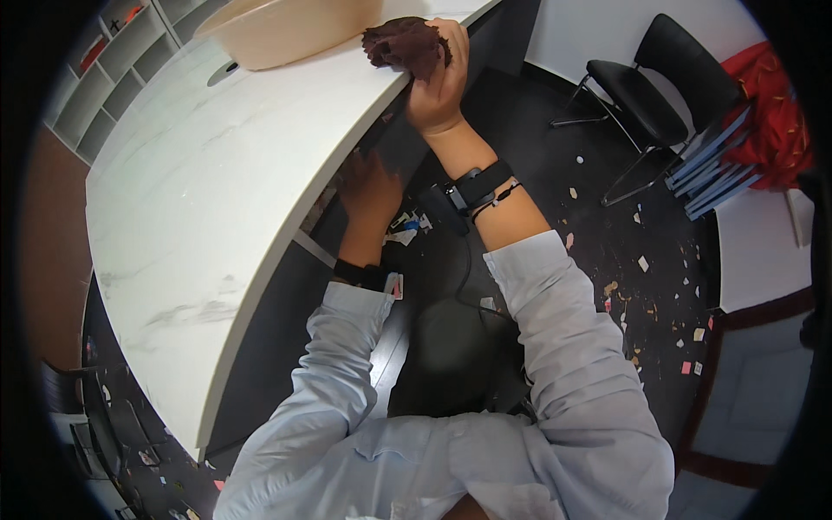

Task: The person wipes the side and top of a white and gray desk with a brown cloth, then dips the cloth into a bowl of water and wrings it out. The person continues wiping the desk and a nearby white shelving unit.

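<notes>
My right hand (442,84) grips a crumpled dark maroon cloth (404,47) at the right edge of a white marble-patterned tabletop (214,169). Lower down, my left hand (372,190) reaches beneath the overhanging edge, beside an under-table space; it is shadowed and slightly blurred, and whether it holds something cannot be told. A large beige plastic basin (292,32) rests on the tabletop, left of the cloth. Next to the basin is a round grommet (223,73) in the tabletop.
A black chair (640,97) stands at the upper right, near blue folded legs (715,175) and red fabric (767,117). Paper scraps litter the dark floor (585,195). A black cable (465,273) hangs near my right forearm. White shelving (117,71) is at the upper left.
</notes>
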Tool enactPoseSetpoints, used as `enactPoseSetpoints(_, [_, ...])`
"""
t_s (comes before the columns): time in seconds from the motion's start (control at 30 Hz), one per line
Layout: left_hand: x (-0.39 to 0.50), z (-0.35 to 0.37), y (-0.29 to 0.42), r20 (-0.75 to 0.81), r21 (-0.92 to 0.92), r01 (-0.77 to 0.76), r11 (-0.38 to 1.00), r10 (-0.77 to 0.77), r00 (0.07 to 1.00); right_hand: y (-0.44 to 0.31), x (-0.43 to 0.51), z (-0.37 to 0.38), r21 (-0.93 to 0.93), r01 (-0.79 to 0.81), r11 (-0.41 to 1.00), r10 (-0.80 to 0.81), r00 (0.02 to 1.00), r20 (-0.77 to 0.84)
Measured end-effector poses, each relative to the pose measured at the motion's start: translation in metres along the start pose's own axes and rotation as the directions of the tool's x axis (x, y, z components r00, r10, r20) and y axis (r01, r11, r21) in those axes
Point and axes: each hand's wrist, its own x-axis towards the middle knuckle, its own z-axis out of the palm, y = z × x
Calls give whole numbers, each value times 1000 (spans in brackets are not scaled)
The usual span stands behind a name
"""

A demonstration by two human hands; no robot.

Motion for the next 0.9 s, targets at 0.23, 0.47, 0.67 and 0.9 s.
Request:
enactPoseSetpoints(0.23, [-6,33,-12,99,147,174,974,-189,977,67,-22,-5,24,-57,998,57,998,-34])
enactPoseSetpoints(0.47, [-13,60,-28,-73,265,258,929,-247,966,110,-35,-10,38,35,999,-32,997,-77])
enactPoseSetpoints(0.67, [-10,61,-23,-84,202,358,912,-348,934,154,-43,-16,46,78,996,-73,991,-113])
enactPoseSetpoints(0.9, [-15,73,-14,-112,294,385,875,-368,923,215,-52,-19,130,69,989,-53,991,-120])
